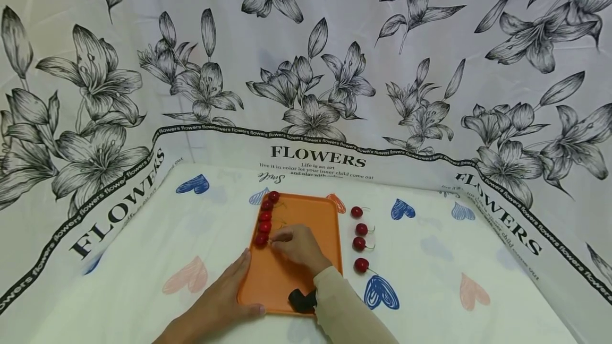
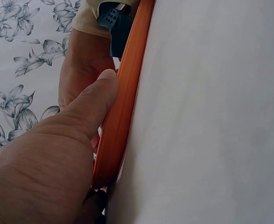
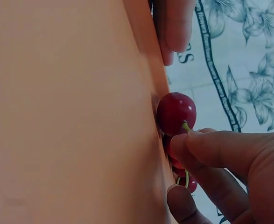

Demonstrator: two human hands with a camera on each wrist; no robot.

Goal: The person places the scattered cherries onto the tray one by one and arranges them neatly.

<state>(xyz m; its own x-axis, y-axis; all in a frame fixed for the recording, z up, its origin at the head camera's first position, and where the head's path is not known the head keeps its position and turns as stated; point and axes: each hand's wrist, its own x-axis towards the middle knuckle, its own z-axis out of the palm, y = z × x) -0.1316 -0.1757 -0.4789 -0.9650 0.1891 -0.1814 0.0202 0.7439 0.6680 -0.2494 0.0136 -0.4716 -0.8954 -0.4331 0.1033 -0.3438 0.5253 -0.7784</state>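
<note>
An orange tray [image 1: 291, 275] lies on the table with several red cherries [image 1: 265, 216] lined up along its left edge. My right hand [image 1: 297, 246] is over the tray, thumb and finger pinching the stem of the nearest cherry [image 3: 176, 113] in that row. This cherry sits against the tray's side wall, its stem toward the fingertips. At the tray's near left corner rests my left hand [image 1: 227, 293], its fingers along the left side and its thumb on the near edge. In the left wrist view the straight thumb touches the tray's outer wall [image 2: 122, 112].
Right of the tray, several more cherries [image 1: 361, 243] stand in a loose column on the white cloth [image 1: 421, 301] printed with hearts. A dark wrist device [image 1: 302, 300] on the right arm hangs over the tray's near edge. A flower-printed curtain [image 1: 306, 89] encloses the back and sides.
</note>
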